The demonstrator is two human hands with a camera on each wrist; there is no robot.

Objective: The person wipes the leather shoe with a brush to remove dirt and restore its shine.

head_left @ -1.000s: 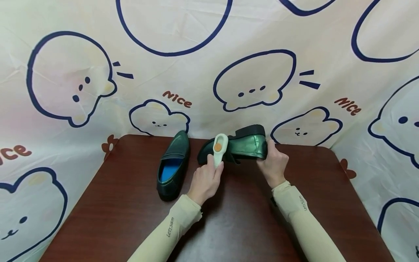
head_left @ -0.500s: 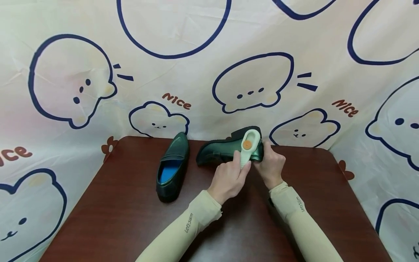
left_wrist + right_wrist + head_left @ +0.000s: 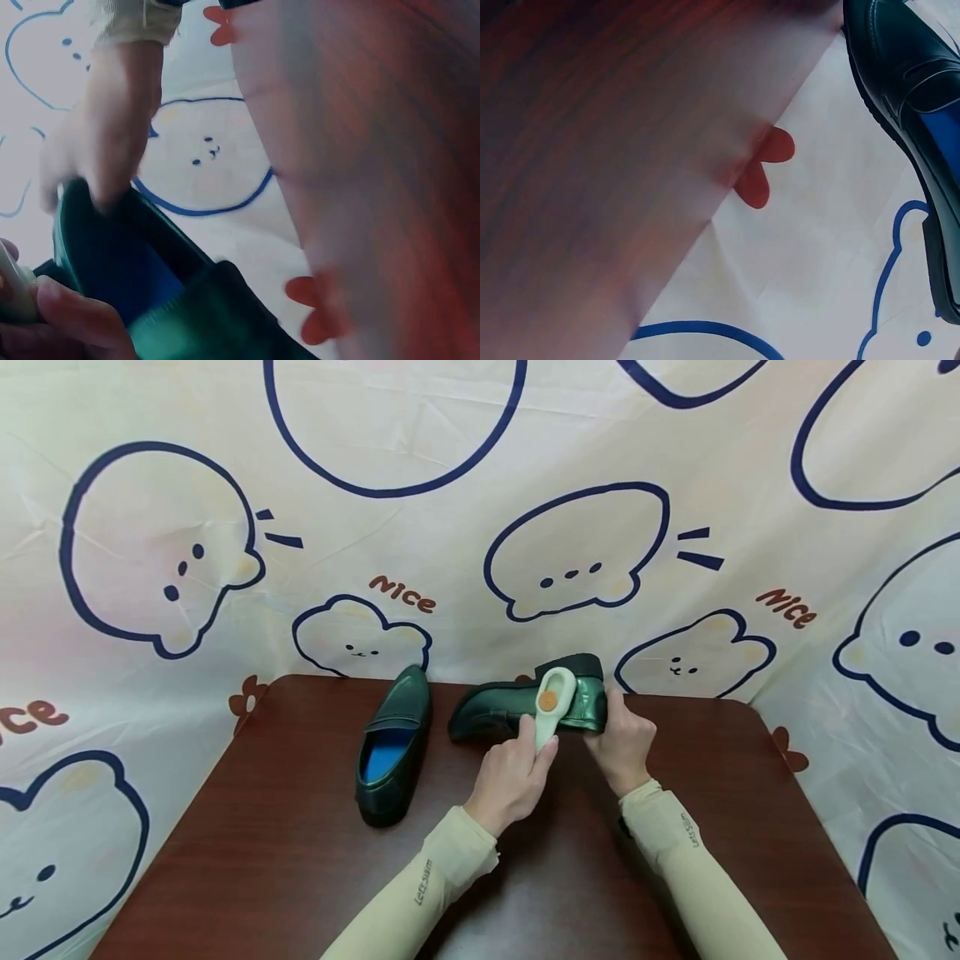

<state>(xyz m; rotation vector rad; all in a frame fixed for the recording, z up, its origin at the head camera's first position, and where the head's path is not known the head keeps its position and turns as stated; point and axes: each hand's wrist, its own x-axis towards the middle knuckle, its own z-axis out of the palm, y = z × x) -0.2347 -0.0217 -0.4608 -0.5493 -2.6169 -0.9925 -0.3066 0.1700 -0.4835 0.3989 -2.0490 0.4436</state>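
In the head view, my right hand (image 3: 622,735) grips a dark green loafer (image 3: 491,708) by its heel end. This shoe is tipped on its side, toe to the left, with the black heel block uppermost. My left hand (image 3: 513,777) holds a pale green tool (image 3: 561,687) with an oval head and a round orange spot, against or just in front of the shoe's side near the heel; its underside is hidden. In the left wrist view, the right hand (image 3: 112,135) pinches the loafer's back rim. The held loafer (image 3: 889,67) also shows in the right wrist view.
A second green loafer (image 3: 397,747) with a blue insole stands upright on the brown table (image 3: 300,827), left of the hands. Behind the table's far edge hangs a pale cloth backdrop (image 3: 450,543) with cartoon outlines.
My left hand has moved the pale green tool rightward from the shoe's middle to the heel, then slightly back left. The right hand keeps its grip, and the shoe has tilted slightly.
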